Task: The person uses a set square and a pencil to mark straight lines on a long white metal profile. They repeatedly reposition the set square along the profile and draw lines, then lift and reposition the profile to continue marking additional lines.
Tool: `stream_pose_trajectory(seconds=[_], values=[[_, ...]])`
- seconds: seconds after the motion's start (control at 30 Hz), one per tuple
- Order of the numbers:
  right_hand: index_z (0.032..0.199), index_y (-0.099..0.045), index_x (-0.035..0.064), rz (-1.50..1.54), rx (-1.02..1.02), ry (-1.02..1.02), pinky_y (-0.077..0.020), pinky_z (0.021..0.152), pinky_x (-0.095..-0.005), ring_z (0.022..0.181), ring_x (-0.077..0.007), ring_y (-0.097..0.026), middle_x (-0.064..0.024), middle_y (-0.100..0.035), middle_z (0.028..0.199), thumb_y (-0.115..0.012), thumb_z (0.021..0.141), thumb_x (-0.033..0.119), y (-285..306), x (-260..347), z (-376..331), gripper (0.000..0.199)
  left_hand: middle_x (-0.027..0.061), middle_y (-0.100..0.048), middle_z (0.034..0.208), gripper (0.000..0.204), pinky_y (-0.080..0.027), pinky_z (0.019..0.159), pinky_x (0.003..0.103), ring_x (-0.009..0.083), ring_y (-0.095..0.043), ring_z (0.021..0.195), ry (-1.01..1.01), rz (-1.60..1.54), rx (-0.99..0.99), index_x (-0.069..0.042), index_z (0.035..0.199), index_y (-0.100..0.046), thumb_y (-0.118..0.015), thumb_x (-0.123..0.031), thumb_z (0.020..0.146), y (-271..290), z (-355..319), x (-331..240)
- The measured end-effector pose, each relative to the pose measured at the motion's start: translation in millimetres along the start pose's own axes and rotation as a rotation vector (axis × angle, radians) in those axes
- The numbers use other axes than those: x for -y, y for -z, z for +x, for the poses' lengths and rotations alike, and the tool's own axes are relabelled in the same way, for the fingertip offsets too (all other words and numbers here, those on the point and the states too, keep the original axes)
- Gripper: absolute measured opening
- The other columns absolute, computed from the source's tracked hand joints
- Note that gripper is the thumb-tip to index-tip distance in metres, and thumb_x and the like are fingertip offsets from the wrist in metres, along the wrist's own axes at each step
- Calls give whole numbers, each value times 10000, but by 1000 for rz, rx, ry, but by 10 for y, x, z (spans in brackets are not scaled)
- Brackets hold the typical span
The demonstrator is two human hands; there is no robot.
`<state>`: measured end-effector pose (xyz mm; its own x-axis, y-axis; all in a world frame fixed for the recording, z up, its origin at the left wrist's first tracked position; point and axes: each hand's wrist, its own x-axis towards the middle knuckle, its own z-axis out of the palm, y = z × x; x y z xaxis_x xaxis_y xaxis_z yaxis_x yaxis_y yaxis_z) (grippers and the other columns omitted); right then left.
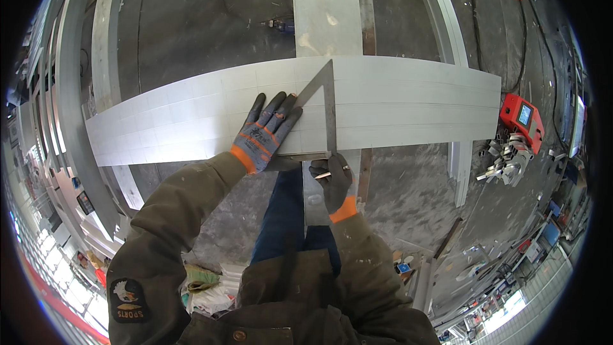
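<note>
A long row of pale aluminium profiles [396,105] lay side by side across the middle of the view, from 9 o'clock to 3 o'clock, over a grey concrete floor [191,19]. On them rested a metal try square [327,112] — its blade pointing to 12 o'clock, its stock along the near edge. To mark well here, I judge the stock should stay tight against that edge while the line is drawn in one stroke. The left hand [265,133], gloved, lay flat with fingers spread, pressing on the profiles and touching the square. The right hand [333,179] was closed around a small pencil-like marker [323,175], just at 6 o'clock of the square. A red machine [523,118] stood at 3 o'clock.
</note>
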<state>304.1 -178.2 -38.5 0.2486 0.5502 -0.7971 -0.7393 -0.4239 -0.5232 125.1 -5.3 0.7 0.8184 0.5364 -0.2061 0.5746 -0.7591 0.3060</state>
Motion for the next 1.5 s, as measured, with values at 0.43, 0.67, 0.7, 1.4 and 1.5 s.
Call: stream_pose_trajectory(seconds=[0.43, 0.67, 0.7, 1.4, 1.5], values=[[1234, -662, 40, 10, -7, -41, -612, 813, -363, 858, -220, -749, -103, -752, 928, -579, 1086, 263, 21, 40, -16, 279, 172, -263, 1729, 1204, -150, 1319, 605, 371, -236, 1599, 21, -16, 14, -84, 1645, -339, -717, -805, 758, 0, 10, -14], [1079, -741, 9, -536, 58, 100, -416, 615, -301, 695, -110, -534, -55, -661, 812, -541, 1105, 247, 93, 736, -237, 312, 200, -297, 1709, 1157, -177, 1307, 614, 389, -266, 1586, 18, -47, -12, -65, 1630, -361, -737, -746, 773, 22, 14, -32], [1075, -742, -11, -560, 51, 294, -443, 635, -292, 727, -113, -571, -60, -674, 826, -561, 1089, 188, 14, 879, -242, 269, 199, -300, 1708, 1151, -176, 1307, 614, 388, -265, 1587, 18, -46, -15, -65, 1630, -361, -728, -747, 780, 20, 11, -35], [1320, -658, 34, -1003, 109, 917, -556, 953, -359, 1073, -275, -685, -138, -712, 1194, -584, 928, -95, -825, 1441, 816, 419, 143, -161, 1778, 861, -92, 1343, 551, 315, -165, 1643, 25, -87, 35, -128, 1688, -247, -559, -503, 979, 45, 3, -28], [1252, -695, 30, -1033, 82, 958, -550, 949, -333, 1037, -201, -679, -107, -739, 1131, -650, 960, -36, -813, 1416, 791, 302, 145, -165, 1776, 876, -95, 1341, 551, 315, -176, 1639, 25, 7, 77, -125, 1685, -253, -570, -514, 967, 39, 12, -31]])
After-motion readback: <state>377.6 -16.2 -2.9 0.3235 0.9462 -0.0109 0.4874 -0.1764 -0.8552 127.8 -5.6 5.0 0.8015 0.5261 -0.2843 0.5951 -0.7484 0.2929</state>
